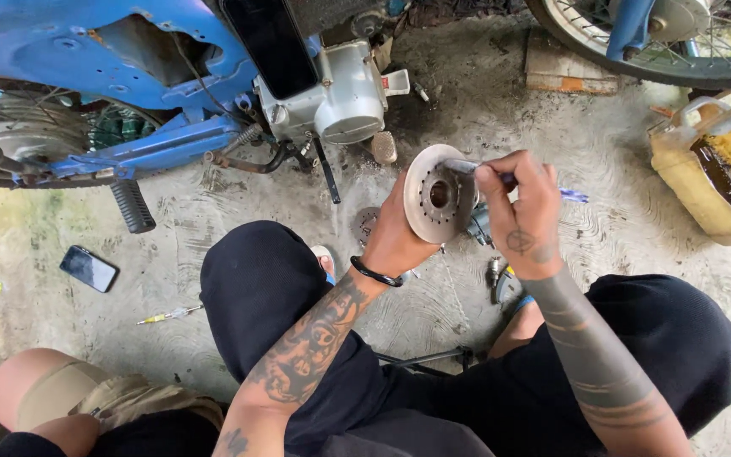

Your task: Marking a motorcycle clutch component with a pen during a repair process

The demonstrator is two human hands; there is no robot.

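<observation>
hands on a round metal disc beside a blue motorbike

the person sits on the concrete floor (552,211), knees apart in black shorts. the left hand (395,241) grips the round metal disc (435,193) from behind, holding it on edge in front of the knees, its pierced face turned toward the right hand. the right hand (524,211) is closed around a thin blue-handled tool (570,195), whose tip lies against the disc's upper rim. behind the disc stands the blue motorbike (129,59) with its grey engine casing (344,97). a dark phone (88,268) and a small screwdriver (169,316) lie on the floor to the left; a yellowed plastic jug (712,173) of dark oil stands to the right. another person's bare knee (40,385) shows at the lower left.
</observation>
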